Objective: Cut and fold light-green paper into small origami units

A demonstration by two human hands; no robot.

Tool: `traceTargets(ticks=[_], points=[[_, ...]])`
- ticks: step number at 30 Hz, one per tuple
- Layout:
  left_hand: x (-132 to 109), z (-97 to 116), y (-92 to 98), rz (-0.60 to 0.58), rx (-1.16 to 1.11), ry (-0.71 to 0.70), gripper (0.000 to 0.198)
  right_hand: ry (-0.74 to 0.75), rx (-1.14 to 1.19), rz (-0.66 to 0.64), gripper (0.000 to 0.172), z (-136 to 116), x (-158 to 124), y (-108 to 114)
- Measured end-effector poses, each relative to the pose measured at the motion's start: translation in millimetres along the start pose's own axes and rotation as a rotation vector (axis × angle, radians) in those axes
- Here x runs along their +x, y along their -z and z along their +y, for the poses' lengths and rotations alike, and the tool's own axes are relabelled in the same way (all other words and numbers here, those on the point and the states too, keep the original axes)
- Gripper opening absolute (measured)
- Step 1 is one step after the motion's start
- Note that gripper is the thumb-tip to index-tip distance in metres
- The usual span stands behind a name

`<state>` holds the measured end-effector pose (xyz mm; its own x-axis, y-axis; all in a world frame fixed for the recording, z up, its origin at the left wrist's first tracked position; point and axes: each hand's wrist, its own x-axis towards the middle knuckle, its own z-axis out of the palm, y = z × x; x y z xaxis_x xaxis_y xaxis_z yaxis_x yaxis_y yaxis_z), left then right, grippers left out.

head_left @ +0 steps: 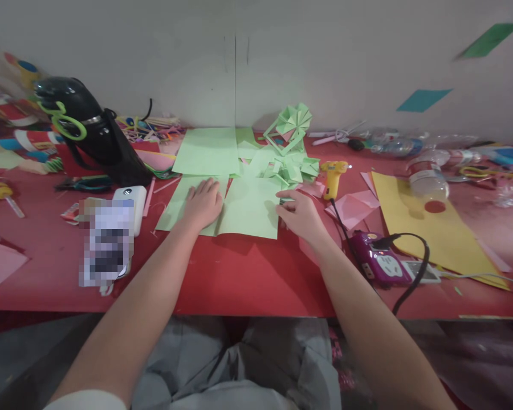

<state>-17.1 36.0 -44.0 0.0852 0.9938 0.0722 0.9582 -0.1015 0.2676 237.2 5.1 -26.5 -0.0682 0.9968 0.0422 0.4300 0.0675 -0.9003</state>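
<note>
My left hand (204,203) lies flat, fingers stretched out, on the left part of light green paper (177,208) on the red table. To its right, a raised edge or fold runs down beside another light green panel (252,208). Whether the two parts are one sheet, I cannot tell. My right hand (297,212) pinches the right edge of that panel between thumb and fingers. Just behind lies another green sheet (207,151). Folded green paper pieces (288,168) and a round pleated green paper shape (294,122) stand behind the panel.
A yellow glue gun (334,177), pink paper (354,208) and a purple power socket (378,259) sit to the right. Farther right are yellow paper (431,233) and a plastic bottle (427,179). On the left are a black bottle (88,122), a white power bank (139,205) and a phone (109,242).
</note>
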Motion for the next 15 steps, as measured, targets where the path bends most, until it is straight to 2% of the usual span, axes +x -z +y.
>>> traceTargets(ticks=[3,6,9,12,15], points=[[0.4,-0.4,0.0,0.010,0.002,-0.007,0.054,-0.034,0.028,0.003,0.029,-4.2,-1.1,-0.4],[1.4,-0.4,1.6,0.040,-0.011,0.008,0.051,-0.090,0.085,-0.063,0.037,-13.1,-4.1,-1.7],[1.8,0.7,5.3,0.092,-0.039,0.056,0.046,-0.122,0.166,-0.113,0.038,-21.1,-7.2,-3.8],[0.2,2.3,9.4,0.108,-0.038,0.076,0.038,-0.142,0.230,-0.106,0.037,-24.7,-8.5,-5.7],[-2.5,2.8,10.8,0.080,-0.002,0.039,0.039,-0.157,0.283,-0.081,0.035,-26.6,-9.2,-6.3]])
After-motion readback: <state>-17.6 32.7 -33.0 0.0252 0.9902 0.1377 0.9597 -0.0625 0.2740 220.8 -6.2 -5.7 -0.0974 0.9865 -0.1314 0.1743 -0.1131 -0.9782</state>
